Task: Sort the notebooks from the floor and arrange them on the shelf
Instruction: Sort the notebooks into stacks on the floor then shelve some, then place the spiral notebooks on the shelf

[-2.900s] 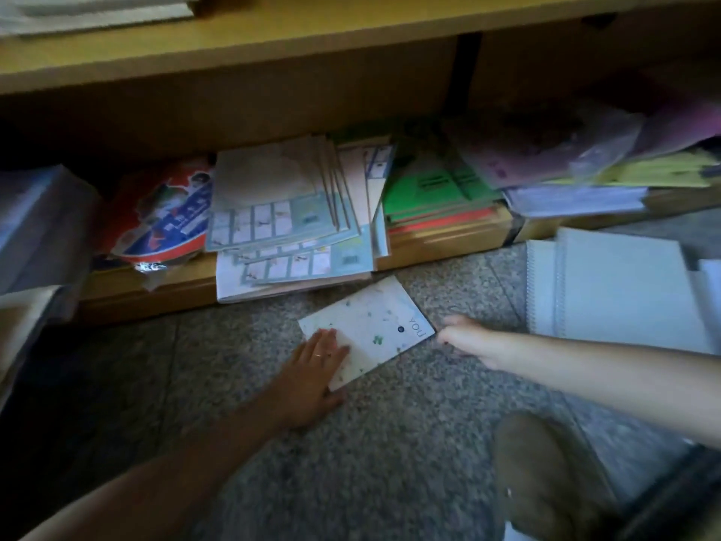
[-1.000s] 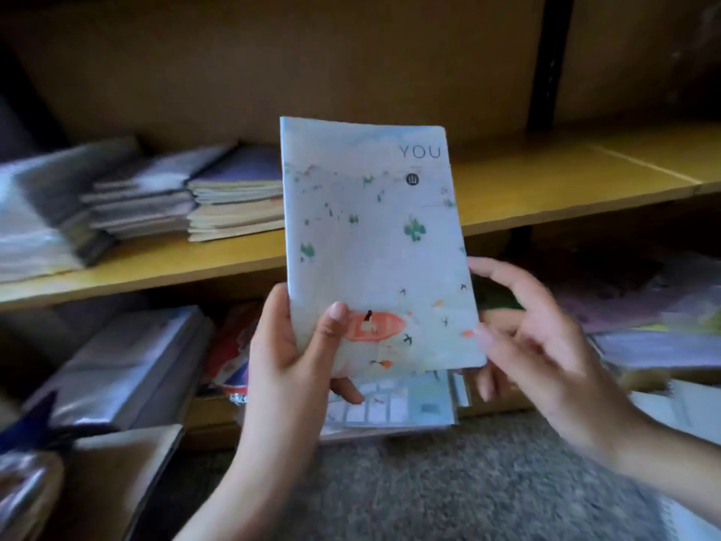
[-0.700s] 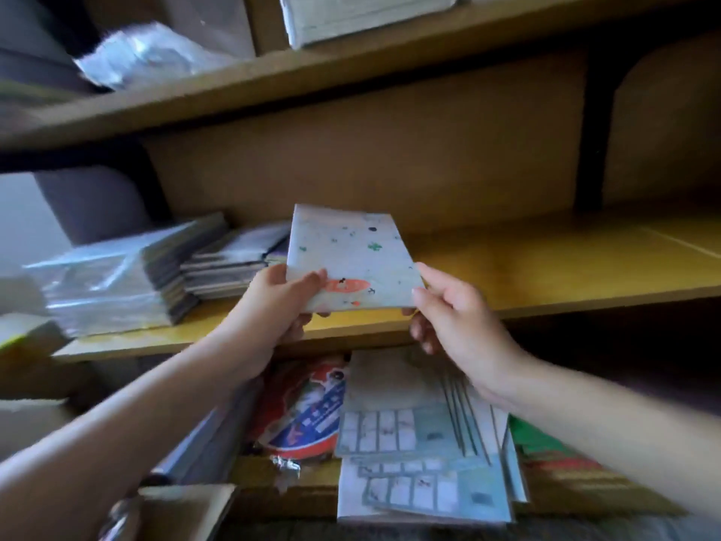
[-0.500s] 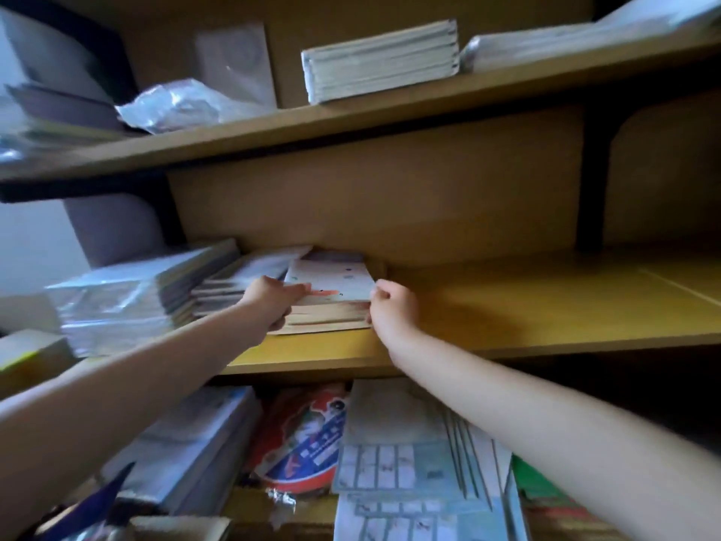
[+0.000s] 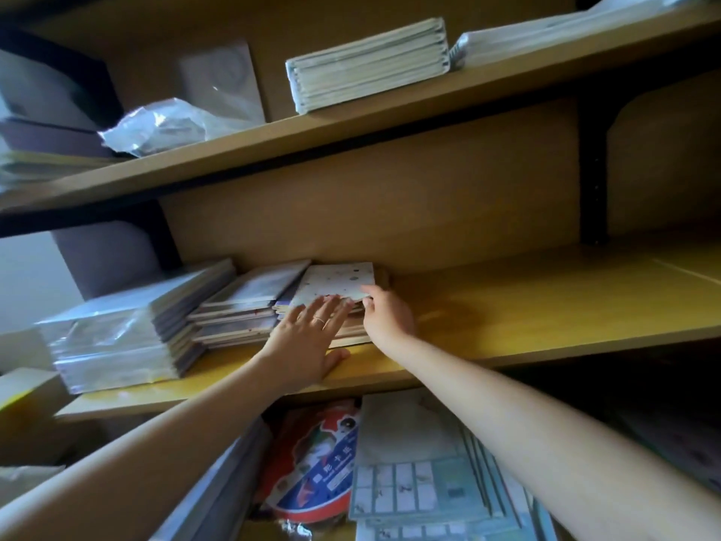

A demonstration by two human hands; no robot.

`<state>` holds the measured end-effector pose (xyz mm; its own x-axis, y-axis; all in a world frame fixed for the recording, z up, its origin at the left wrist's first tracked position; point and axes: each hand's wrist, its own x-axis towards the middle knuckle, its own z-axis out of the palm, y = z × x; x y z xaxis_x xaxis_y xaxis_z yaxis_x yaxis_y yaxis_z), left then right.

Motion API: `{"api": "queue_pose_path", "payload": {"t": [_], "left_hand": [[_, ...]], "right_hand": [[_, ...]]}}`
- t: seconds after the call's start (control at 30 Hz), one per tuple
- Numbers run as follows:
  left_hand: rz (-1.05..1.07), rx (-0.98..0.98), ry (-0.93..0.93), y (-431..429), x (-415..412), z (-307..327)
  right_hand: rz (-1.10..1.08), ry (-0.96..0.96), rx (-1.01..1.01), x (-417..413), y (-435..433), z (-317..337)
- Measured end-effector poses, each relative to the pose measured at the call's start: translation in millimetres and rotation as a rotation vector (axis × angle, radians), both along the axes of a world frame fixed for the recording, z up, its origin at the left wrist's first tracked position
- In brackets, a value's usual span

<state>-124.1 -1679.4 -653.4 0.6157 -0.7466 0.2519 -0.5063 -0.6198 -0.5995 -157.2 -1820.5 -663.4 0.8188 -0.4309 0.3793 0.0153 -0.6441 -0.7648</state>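
The pale speckled notebook [image 5: 336, 281] lies flat on top of a short stack of notebooks [image 5: 353, 331] on the middle wooden shelf [image 5: 546, 306]. My left hand [image 5: 308, 341] rests with fingers spread against the stack's front edge, thumb on the shelf board. My right hand [image 5: 386, 314] pinches the notebook's near right corner between thumb and fingers. Another notebook stack [image 5: 238, 306] sits just left of it.
A plastic-wrapped bundle [image 5: 121, 337] stands at the shelf's left end. The upper shelf carries a stack of pale books [image 5: 366, 64] and a crumpled plastic bag [image 5: 164, 124]. Below lie a red-and-blue packet [image 5: 316, 466] and grid-printed sheets [image 5: 421, 482]. Black brackets [image 5: 591, 169] divide the bays.
The notebook has gone from the floor up onto the stack on the middle shelf. Since half a second ago it has slid further back and my left hand has opened off it.
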Motion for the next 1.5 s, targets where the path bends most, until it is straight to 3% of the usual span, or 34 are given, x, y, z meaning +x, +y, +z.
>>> {"api": "queue_pose_path", "payload": {"t": [0.17,0.3,0.67,0.8,0.87,0.93,1.03,1.13,1.3,1.4,1.5], "left_hand": [[-0.012,-0.025,0.006,-1,11,1],[0.004,-0.071,0.029,-7,12,3],[0.142,-0.228,0.073,-4,21,-10],[0.172,-0.294,0.112,-11,-3,-11],[0.033,-0.330,-0.008,-16,-25,-12],[-0.261,-0.399,-0.112,-26,-52,-18],[-0.683,-0.398,-0.017,-48,-102,-32],[-0.847,-0.277,0.138,-79,-154,-64],[-0.955,-0.127,0.384,-127,-213,-133],[-0.939,-0.167,0.563,-153,-246,-168],[-0.891,-0.219,0.778,-176,-279,-207]], "right_hand": [[-0.182,-0.026,0.175,12,4,7],[-0.219,-0.036,0.019,5,14,1],[0.054,0.020,-0.352,1,-2,-9],[0.157,-0.072,-0.218,-11,-9,-7],[0.215,-0.284,-0.181,-34,-20,-10],[0.278,-0.471,-0.224,-70,-38,-16],[0.367,-0.542,-0.374,-136,-74,-35],[0.413,-0.388,-0.502,-207,-114,-71],[0.433,0.034,-0.568,-321,-166,-160],[0.535,0.269,-0.718,-390,-178,-210],[0.621,0.472,-0.740,-444,-186,-244]]}}
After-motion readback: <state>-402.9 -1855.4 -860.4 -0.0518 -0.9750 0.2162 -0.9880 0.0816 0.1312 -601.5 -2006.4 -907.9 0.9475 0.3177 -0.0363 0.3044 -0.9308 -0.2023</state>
